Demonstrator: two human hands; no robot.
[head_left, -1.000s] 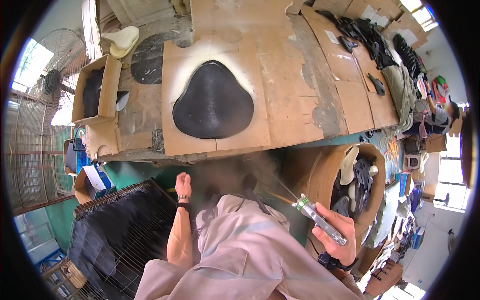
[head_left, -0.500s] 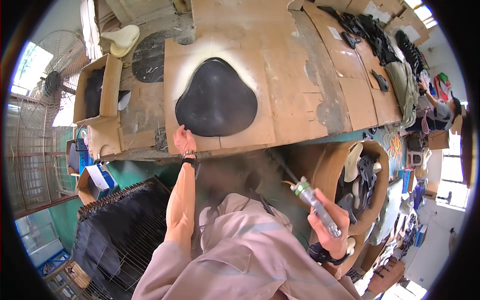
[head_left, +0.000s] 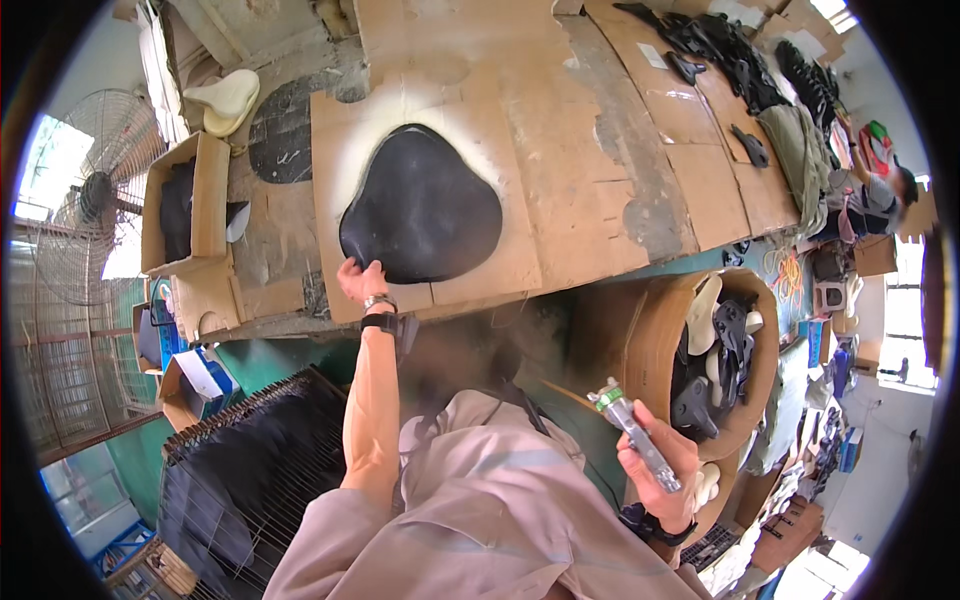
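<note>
On the cardboard-covered table lies a black, rounded-triangular sheet (head_left: 420,210) with a pale, sprayed-looking halo on the cardboard around its upper part. My left hand (head_left: 365,285) is at the sheet's near left edge, thumb and fingers pinching its rim. The sheet still lies flat. My right hand (head_left: 660,460) is wrapped round a spray gun (head_left: 638,436) with a metal body and a green ring. It is held low at the right, in front of the table and away from the sheet.
A cardboard box (head_left: 210,205) with dark pieces and a cream bicycle saddle (head_left: 228,100) sit at the table's left. A big carton (head_left: 650,325) of saddle parts stands at right. Below left is a wire rack (head_left: 290,425) with black sheets. A person (head_left: 880,200) is far right.
My left hand has closed in on the sheet's near left edge. The spray gun's front has swung slightly, still low at the right. The whole view has shifted a little.
</note>
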